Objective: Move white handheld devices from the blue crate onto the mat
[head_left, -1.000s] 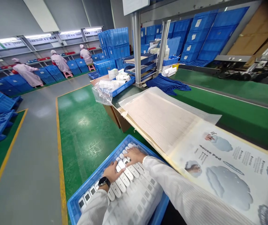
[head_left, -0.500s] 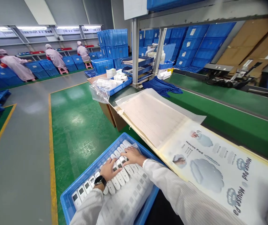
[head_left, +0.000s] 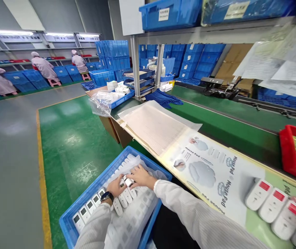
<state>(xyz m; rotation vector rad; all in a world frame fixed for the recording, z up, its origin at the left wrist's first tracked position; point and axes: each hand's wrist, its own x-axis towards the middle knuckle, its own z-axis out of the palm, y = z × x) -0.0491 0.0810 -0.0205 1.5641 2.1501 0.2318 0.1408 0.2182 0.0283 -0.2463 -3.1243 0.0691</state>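
Note:
In a blue crate [head_left: 96,177], white handheld devices with small dark screens [head_left: 83,210] stand in a row along the left side. More of the white devices [head_left: 124,200] lie over a translucent white plastic sheet [head_left: 134,214]. My left hand [head_left: 116,186], a dark watch on its wrist, presses its fingers against the near end of a small group of devices. My right hand [head_left: 140,177] curls round the far end of that group, holding a white device [head_left: 128,181] by its top. The fingers partly hide the devices between both hands.
A bench with a mouse pad sheet [head_left: 202,173] runs along the right of the crate. White devices with red labels [head_left: 273,204] lie on its near end. A red bin [head_left: 289,152] stands by the green conveyor [head_left: 254,141]. Co-workers [head_left: 44,67] sit far left.
My view has turned right, bringing the red bin and red-labelled devices into sight. My hands have drawn closer together around devices, and more plastic sheet shows beyond them.

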